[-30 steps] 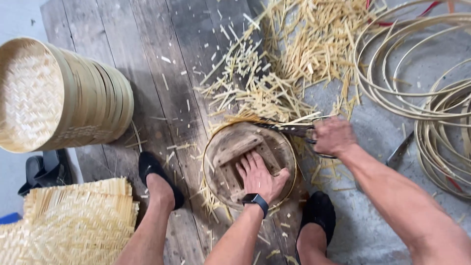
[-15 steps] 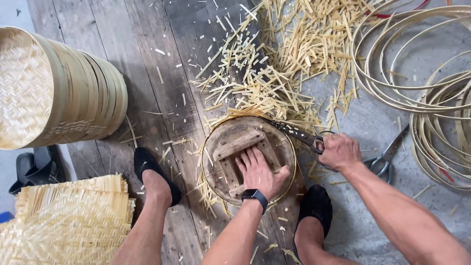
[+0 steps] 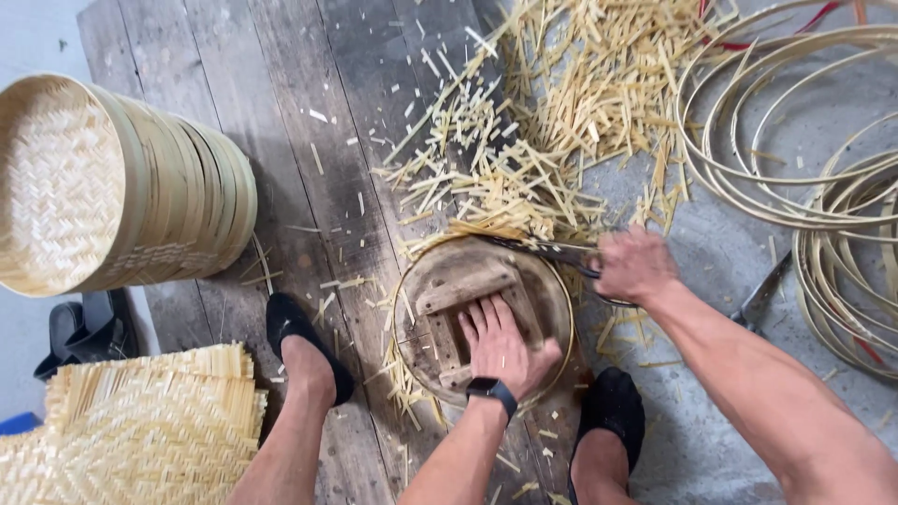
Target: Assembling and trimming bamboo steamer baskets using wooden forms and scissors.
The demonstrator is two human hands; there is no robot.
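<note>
Here, in the head view, the left hand [image 3: 503,344] lies flat, fingers spread, on the wooden form [image 3: 468,313] inside a round bamboo hoop [image 3: 404,281]. This hoop rests on the plank floor [image 3: 309,112], between the person's two black shoes [image 3: 301,339]. A dark watch [image 3: 493,391] sits on the left wrist. The right hand [image 3: 634,266] is closed around the handles of scissors [image 3: 552,251], and the blades reach along the far rim of the hoop, where short strip ends stick out. Just beyond the hoop a heap of cut bamboo pieces [image 3: 561,122] covers the floor toward the far edge. At the right edge lie loose coils of bamboo strip [image 3: 795,178]. At the left edge a stack of woven trays [image 3: 112,187] lies on its side, and flat woven mats [image 3: 140,421] lie in the near left corner.
</note>
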